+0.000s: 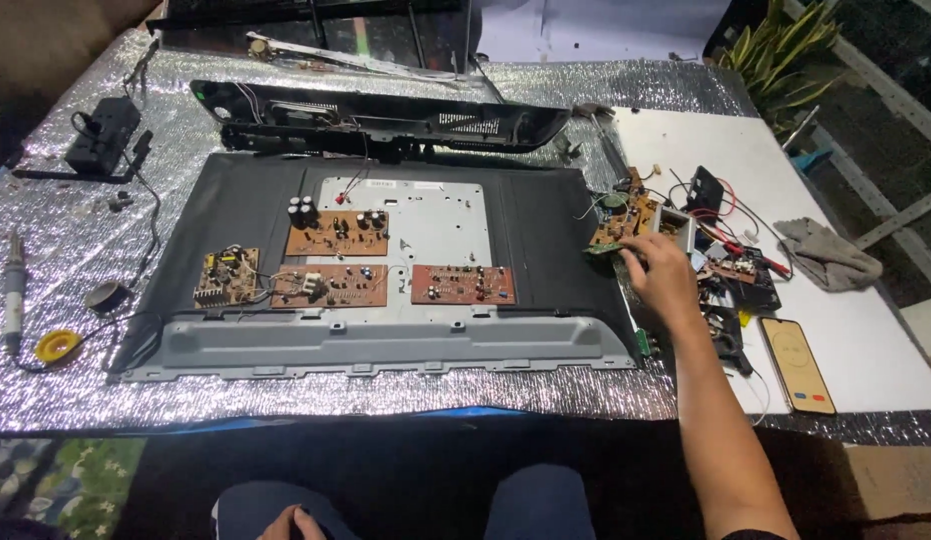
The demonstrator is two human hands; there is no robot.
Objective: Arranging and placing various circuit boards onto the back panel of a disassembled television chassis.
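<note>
My right hand [664, 275] reaches out to the right edge of an opened flat television chassis [546, 220] and pinches a small green circuit board [606, 251]. Just behind it lies a brown circuit board with wires [626, 215]. My left hand [291, 523] rests low in my lap, fingers curled, with nothing visible in it. On the chassis's metal plate [441, 225] sit three brown circuit boards [338, 233] [331, 285] [463, 284] and a smaller power board [226, 277].
A black back cover [386, 120] lies behind the chassis. A soldering iron [14, 290], yellow solder reel [58, 346] and black adapter [104, 135] sit left. Right: tangled wires and parts [731, 265], a phone [797, 365], a grey cloth [831, 255].
</note>
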